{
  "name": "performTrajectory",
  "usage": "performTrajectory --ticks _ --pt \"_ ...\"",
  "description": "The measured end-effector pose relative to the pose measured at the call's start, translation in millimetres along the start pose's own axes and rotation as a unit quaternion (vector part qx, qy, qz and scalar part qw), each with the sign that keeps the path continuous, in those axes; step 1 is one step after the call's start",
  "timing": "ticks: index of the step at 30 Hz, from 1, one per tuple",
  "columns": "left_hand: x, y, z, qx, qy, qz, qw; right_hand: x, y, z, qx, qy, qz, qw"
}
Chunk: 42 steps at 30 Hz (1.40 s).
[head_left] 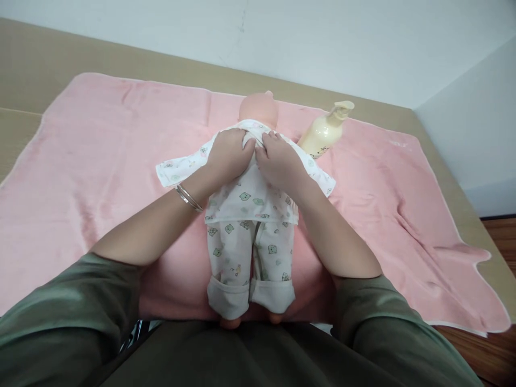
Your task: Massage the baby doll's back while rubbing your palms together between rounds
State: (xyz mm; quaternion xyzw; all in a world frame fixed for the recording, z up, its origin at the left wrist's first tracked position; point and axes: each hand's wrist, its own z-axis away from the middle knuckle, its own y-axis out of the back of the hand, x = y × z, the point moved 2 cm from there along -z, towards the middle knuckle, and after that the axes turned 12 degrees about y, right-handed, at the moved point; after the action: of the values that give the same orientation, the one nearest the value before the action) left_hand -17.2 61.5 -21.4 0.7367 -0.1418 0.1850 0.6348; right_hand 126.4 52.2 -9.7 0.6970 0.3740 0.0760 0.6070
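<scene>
A baby doll (258, 107) lies on a pink blanket (161, 118), its head toward the wall and its feet at the near edge. It wears a white printed top (252, 201) with spread sleeves and white printed trousers (231, 252) with turned-up cuffs. At the upper chest, just below the head, my left hand (231, 153) grips the top's cloth between thumb and fingers. Close beside it, my right hand (280, 161) pinches the same cloth near the collar. The thumbs are near each other at the middle of the chest.
A cream pump bottle (324, 131) lies tilted on the blanket, right of the doll's head. The wooden table (32, 48) shows around the blanket, with a white wall (322, 43) behind it. The blanket is creased at the right and hangs past the near right edge.
</scene>
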Motion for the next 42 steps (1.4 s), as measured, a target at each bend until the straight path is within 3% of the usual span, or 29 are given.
performTrajectory --ticks 4,7,14,19,24,30,36,42 --pt "10.7 2.8 23.3 0.024 -0.054 -0.084 0.995 17.9 4.0 -11.7 -0.021 -0.041 -0.050 0.998" --pt "13.9 3.4 33.8 0.033 -0.075 -0.096 0.992 19.0 3.7 -15.5 -0.025 -0.047 -0.023 0.998" --pt "-1.2 -7.1 4.6 0.024 -0.048 -0.006 0.999 -9.0 -8.9 -3.4 -0.024 -0.053 0.109 0.992" --pt "-4.7 -10.8 -0.7 0.024 -0.015 0.017 0.999 -26.7 0.4 7.7 -0.035 -0.005 0.104 0.994" --pt "-2.1 -16.3 4.9 0.042 -0.006 0.030 0.999 -9.9 9.8 0.2 -0.016 -0.042 0.016 0.999" --pt "-2.8 -22.0 3.8 0.052 -0.004 0.039 0.998 16.0 -8.6 -15.0 -0.035 -0.083 0.006 0.996" --pt "0.7 -16.1 7.2 0.018 0.009 0.021 1.000 14.8 -9.4 -14.2 -0.037 -0.081 0.009 0.996" --pt "6.0 -20.1 22.5 0.049 -0.026 0.054 0.997 16.3 -6.5 -14.6 -0.047 -0.068 0.014 0.996"
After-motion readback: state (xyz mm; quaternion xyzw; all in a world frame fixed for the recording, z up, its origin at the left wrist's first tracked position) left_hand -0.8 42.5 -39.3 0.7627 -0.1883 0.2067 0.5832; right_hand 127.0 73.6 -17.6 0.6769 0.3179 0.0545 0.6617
